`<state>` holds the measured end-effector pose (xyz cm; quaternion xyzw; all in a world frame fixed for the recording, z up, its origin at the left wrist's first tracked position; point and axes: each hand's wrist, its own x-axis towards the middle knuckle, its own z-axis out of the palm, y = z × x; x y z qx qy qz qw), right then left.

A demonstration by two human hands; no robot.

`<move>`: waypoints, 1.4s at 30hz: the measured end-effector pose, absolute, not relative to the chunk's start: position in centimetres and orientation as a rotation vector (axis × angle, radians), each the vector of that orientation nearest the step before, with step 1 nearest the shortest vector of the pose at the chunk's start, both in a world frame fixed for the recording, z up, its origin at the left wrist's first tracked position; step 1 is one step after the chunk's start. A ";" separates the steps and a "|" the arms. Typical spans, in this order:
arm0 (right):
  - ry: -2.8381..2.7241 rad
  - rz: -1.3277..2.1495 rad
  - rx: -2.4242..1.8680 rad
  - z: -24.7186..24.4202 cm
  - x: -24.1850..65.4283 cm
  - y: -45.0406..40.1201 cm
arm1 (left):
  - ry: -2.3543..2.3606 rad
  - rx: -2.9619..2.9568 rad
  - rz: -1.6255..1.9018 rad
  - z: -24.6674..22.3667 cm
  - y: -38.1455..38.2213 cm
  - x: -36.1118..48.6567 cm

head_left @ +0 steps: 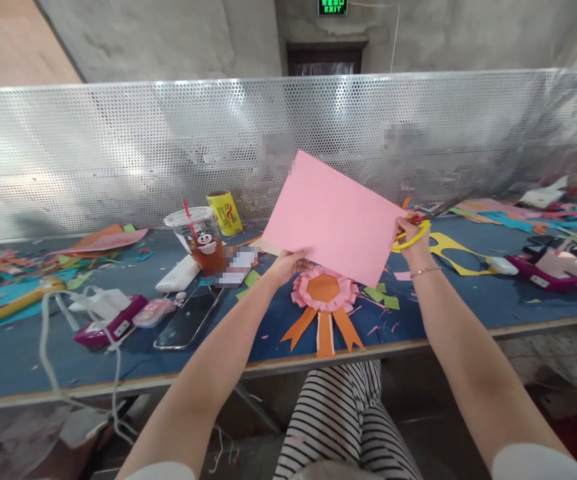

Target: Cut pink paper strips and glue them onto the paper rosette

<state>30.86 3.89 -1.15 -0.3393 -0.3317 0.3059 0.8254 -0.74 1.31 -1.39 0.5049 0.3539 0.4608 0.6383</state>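
Observation:
A pink paper sheet (335,220) is held up, tilted, above the blue table. My left hand (291,265) pinches its lower left edge, thumb on top and fingers partly beneath. At the right edge my right hand (413,241) is closed on the sheet and also carries yellow-handled scissors (424,235), their blades pointing away to the upper right. Under the sheet, near the table's front edge, lies a rosette (324,290) with an orange centre, a pleated pink border and orange ribbon tails. The sheet hides its surroundings behind.
Left of centre stand a drink cup (203,243) and yellow roll (225,212), near a phone (188,319). Power strips (111,323) with white cables lie at both sides. Paper scraps (383,293) are scattered about. A perforated metal screen (168,133) runs behind the table.

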 end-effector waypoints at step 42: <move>-1.374 0.907 -1.157 -2.4 23.3 1.8 | 0.612 0.729 1.702 0.1 3.0 -1.6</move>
